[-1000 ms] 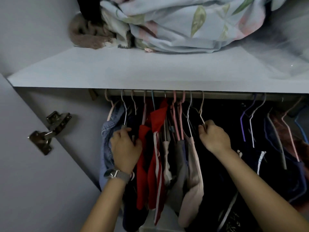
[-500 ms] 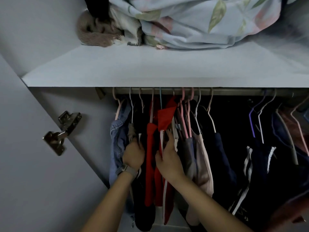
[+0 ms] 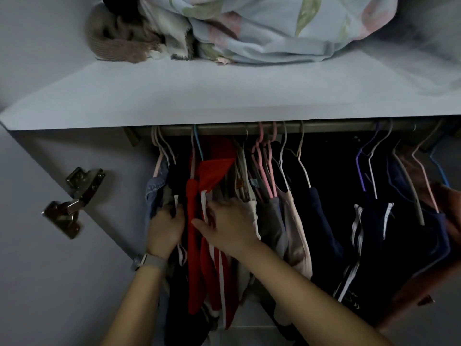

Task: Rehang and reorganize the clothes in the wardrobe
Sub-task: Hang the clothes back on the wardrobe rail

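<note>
Clothes (image 3: 212, 233) parted by both hands show no readable labels.

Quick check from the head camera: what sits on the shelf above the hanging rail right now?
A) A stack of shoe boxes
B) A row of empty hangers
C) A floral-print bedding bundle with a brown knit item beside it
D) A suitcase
C: on the shelf above the rail lies a pale floral-print bundle, with a brown knit item on its left.
</note>
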